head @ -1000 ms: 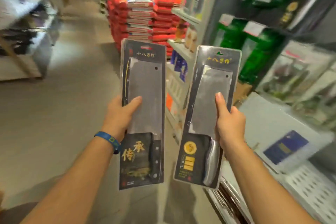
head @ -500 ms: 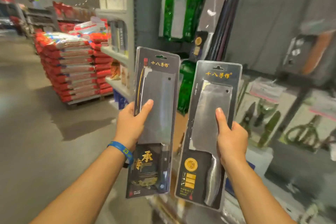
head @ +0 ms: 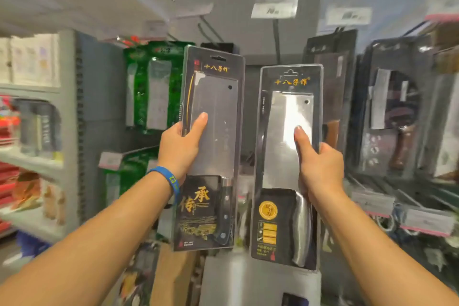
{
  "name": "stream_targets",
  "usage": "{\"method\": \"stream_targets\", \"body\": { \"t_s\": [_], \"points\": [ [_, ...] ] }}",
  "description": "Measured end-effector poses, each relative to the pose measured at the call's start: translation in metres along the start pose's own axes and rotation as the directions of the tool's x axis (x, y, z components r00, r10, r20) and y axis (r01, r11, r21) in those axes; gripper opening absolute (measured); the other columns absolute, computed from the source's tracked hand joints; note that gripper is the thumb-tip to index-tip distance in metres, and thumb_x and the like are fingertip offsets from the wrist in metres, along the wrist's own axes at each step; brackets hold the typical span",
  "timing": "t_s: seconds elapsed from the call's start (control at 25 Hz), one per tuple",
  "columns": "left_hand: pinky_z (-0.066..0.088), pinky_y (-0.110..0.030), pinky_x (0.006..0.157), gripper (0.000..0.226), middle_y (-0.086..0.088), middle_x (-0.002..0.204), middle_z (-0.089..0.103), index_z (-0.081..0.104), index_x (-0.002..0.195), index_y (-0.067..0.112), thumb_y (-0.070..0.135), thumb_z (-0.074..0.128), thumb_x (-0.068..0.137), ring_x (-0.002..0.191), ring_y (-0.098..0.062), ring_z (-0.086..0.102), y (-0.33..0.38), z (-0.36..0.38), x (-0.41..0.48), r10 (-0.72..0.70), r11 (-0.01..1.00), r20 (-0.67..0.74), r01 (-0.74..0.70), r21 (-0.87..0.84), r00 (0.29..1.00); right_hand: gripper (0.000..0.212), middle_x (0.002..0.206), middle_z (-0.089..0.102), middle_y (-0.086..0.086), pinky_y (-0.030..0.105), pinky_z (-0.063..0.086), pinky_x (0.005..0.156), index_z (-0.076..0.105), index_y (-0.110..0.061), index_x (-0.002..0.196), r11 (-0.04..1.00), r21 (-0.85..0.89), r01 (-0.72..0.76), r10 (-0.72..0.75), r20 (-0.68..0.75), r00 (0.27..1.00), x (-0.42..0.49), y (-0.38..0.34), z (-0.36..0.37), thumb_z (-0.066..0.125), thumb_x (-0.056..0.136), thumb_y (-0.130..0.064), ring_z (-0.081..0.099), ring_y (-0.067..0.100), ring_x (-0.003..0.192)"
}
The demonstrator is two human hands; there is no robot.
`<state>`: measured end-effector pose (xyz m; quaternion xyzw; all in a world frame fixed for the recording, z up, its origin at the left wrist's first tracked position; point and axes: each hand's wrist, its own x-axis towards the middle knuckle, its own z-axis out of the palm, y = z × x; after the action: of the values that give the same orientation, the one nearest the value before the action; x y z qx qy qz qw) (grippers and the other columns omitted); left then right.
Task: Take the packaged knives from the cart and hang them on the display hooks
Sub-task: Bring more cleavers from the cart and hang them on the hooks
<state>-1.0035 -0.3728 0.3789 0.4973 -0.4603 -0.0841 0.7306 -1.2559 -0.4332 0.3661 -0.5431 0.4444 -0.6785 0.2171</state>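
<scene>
I hold two packaged cleavers upright in front of the knife display. My left hand (head: 180,146), with a blue wristband, grips the left packaged cleaver (head: 218,117), a black-handled blade in a clear blister with gold characters. My right hand (head: 319,166) grips the right packaged cleaver (head: 280,146), which has a steel handle and a gold round sticker. Each pack has a hang slot at its top. Behind them, dark display hooks (head: 276,40) stick out from the grey back panel, some bare, with white price tags (head: 274,6) on their ends.
Green-packaged knives (head: 154,87) hang left of centre. Dark-packaged knives with wooden handles (head: 397,112) hang on the right. A grey shelf unit (head: 37,156) with goods stands at the left. Lower hooks with pink-edged price tags (head: 427,221) jut out at the right.
The view has swung from the aisle to face the knife display and tilted up. Both hands have risen with their cleavers, still side by side.
</scene>
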Motion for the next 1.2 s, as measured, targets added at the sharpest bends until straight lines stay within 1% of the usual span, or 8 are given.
{"method": "stream_targets", "body": {
  "t_s": [0.12,0.16,0.24,0.28,0.48,0.72,1.0,1.2],
  "points": [
    [0.055,-0.032,0.071,0.064,-0.008,0.087,0.071,0.071,0.095,0.015,0.075,0.062,0.075,0.085,-0.025,0.069,-0.007,0.015,0.035,0.009,0.999,0.046,-0.008,-0.041,0.999,0.08,0.062,0.048,0.015,0.043,0.043,0.059,0.041,-0.005,0.065,0.992,-0.11,0.066,-0.071,-0.044,0.997,0.028,-0.018,-0.002,0.061,0.079,-0.081,0.048,0.03,0.058],
    [0.052,-0.03,0.072,0.07,-0.015,0.106,0.065,0.07,0.101,0.011,0.076,0.061,0.076,0.089,-0.023,0.068,-0.009,0.021,0.044,0.002,0.999,0.055,0.0,-0.04,0.998,0.083,0.063,0.051,0.019,0.045,0.044,0.059,0.043,0.0,0.066,0.984,-0.155,0.094,-0.105,-0.064,0.992,0.038,-0.026,-0.003,0.061,0.08,-0.08,0.049,0.031,0.058],
    [0.049,-0.025,0.07,0.06,0.011,0.081,0.06,0.065,0.086,0.017,0.076,0.06,0.076,0.082,-0.014,0.066,-0.013,0.033,0.062,-0.004,0.998,0.081,0.009,-0.059,0.997,0.08,0.059,0.042,0.014,0.043,0.035,0.054,0.036,-0.006,0.062,0.957,-0.24,0.164,-0.193,-0.105,0.976,0.057,-0.047,-0.005,0.059,0.08,-0.081,0.041,0.027,0.055],
    [0.048,-0.023,0.067,0.057,0.005,0.079,0.067,0.062,0.079,0.019,0.076,0.06,0.076,0.075,-0.01,0.063,-0.01,0.038,0.07,0.005,0.997,0.093,0.002,-0.075,0.996,0.076,0.059,0.036,0.009,0.041,0.03,0.053,0.033,-0.012,0.062,0.944,-0.265,0.196,-0.235,-0.126,0.964,0.066,-0.059,-0.005,0.058,0.08,-0.081,0.037,0.024,0.054],
    [0.054,-0.05,0.092,0.089,-0.014,0.109,0.07,0.066,0.117,0.006,0.082,0.056,0.071,0.1,-0.028,0.067,0.005,0.058,0.094,0.062,0.993,0.175,-0.043,-0.11,0.983,0.073,0.058,0.031,0.004,0.04,0.024,0.051,0.029,-0.017,0.062,0.911,-0.286,0.298,-0.365,-0.222,0.904,0.091,-0.101,-0.006,0.057,0.083,-0.08,0.028,0.02,0.052],
    [0.055,-0.052,0.078,0.077,-0.021,0.091,0.069,0.066,0.092,0.002,0.076,0.057,0.076,0.081,-0.032,0.067,0.027,0.085,0.102,0.232,0.971,0.23,-0.213,-0.105,0.945,0.073,0.055,0.032,0.002,0.04,0.023,0.05,0.03,-0.016,0.059,0.885,-0.302,0.354,-0.43,-0.243,0.87,0.106,-0.131,-0.012,0.061,0.084,-0.076,0.029,0.019,0.05],
    [0.054,-0.056,0.083,0.072,-0.024,0.099,0.068,0.064,0.102,0.0,0.069,0.056,0.084,0.09,-0.038,0.066,0.044,0.096,0.133,0.268,0.963,0.262,-0.267,-0.044,0.927,0.068,0.051,0.039,-0.002,0.032,0.024,0.046,0.038,-0.018,0.055,0.851,-0.343,0.397,-0.489,-0.243,0.838,0.117,-0.151,-0.027,0.059,0.085,-0.075,0.036,0.014,0.047],
    [0.055,-0.051,0.085,0.084,-0.016,0.098,0.069,0.064,0.101,0.004,0.082,0.05,0.075,0.092,-0.033,0.066,0.029,0.104,0.127,0.214,0.974,0.331,-0.227,0.002,0.919,0.068,0.048,0.035,-0.006,0.032,0.024,0.047,0.036,-0.019,0.055,0.855,-0.347,0.387,-0.478,-0.234,0.847,0.114,-0.148,-0.026,0.062,0.084,-0.074,0.034,0.013,0.046]
  ]
}}
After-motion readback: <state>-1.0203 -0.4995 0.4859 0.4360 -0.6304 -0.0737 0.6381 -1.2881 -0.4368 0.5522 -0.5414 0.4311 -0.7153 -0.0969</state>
